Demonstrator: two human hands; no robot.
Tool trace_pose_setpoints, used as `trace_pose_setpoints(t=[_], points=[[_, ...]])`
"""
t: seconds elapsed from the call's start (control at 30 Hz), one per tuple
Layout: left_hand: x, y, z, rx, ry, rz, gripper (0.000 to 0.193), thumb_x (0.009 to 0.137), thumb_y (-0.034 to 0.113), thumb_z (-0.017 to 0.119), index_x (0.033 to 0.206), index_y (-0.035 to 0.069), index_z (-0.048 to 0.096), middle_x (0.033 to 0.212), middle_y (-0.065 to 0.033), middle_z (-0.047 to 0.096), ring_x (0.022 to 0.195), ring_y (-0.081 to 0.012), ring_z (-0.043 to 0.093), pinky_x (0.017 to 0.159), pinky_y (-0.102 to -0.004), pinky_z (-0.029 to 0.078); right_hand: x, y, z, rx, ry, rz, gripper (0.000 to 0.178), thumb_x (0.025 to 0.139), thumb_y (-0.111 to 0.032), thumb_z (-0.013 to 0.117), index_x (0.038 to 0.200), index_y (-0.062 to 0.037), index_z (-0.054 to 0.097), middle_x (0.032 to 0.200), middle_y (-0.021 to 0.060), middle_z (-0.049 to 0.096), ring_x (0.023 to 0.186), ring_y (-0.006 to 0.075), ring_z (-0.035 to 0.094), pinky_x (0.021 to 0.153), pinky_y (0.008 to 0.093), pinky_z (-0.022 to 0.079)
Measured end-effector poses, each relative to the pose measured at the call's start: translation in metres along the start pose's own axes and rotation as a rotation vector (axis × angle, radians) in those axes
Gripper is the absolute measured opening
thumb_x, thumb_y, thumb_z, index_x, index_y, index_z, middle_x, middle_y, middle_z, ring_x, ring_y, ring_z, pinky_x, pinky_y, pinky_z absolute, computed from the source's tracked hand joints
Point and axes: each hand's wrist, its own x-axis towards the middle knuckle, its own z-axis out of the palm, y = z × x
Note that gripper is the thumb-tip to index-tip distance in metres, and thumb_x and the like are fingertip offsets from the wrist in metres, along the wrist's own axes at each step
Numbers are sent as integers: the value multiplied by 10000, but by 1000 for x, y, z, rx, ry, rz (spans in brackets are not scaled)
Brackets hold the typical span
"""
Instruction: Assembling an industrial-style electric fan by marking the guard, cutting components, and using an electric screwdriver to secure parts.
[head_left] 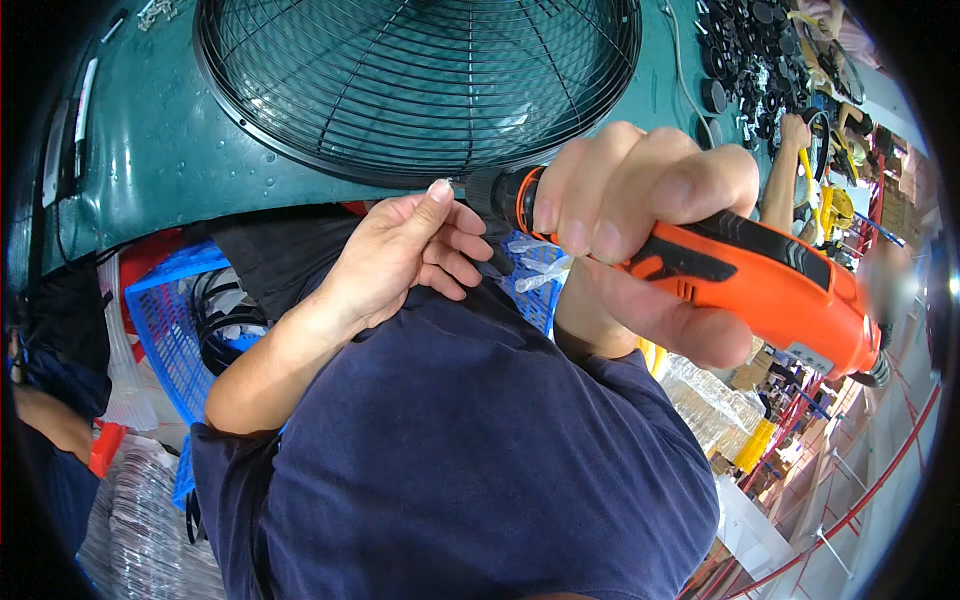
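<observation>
My right hand is wrapped round an orange and black electric screwdriver, held sideways with its dark nose pointing left. Close to that nose, my left hand pinches with thumb and forefinger. Something tiny and pale shows at the thumb tip, too small to name; the other fingers curl loosely. Just beyond both hands lies a round black wire fan grille, reaching the near edge of the green table.
Many black round parts and small hardware lie at the table's right. Below the table edge stands a blue plastic basket holding black bands. Other people's arms show at the right and lower left. A cable crosses the table's right side.
</observation>
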Motion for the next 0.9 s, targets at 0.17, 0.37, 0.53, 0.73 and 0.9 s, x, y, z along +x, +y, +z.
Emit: trace_pose_setpoints(t=[0.17,0.37,0.53,0.73,0.9], points=[[2,-2,-3,13,-14,12,570,1099,516,410,1069,7,664,916,-119,729,726,-164,723,632,-295,626,12,1,-2,-15,-77,87,792,868,-651,740,1259,3,524,904,88,622,774,216,605,651,375,542],[-1,-4,-4,96,4,52,443,1101,404,471,1068,10,672,894,-94,725,724,-163,721,632,-286,597,24,4,2,-21,-113,142,861,817,-690,759,1227,28,518,847,85,613,722,209,605,637,364,551],[-33,20,-1,1084,384,1077,110,824,-14,753,920,16,709,821,-96,716,635,-227,627,621,-329,516,29,-1,-2,-109,-156,193,866,810,-691,763,1218,32,517,830,84,606,715,201,603,625,358,554],[-38,70,-22,1713,744,962,1000,568,225,943,1489,209,553,1640,-126,369,1527,-375,281,1225,-562,216,25,6,15,-71,-64,173,762,863,-611,769,1223,18,531,847,87,617,722,197,593,617,359,536],[-23,66,-29,1667,717,1039,1065,525,264,951,1507,252,539,1660,-72,348,1551,-364,234,1236,-597,185,28,1,15,-90,-39,209,663,901,-529,757,1225,7,541,854,84,621,725,196,592,616,360,520]])
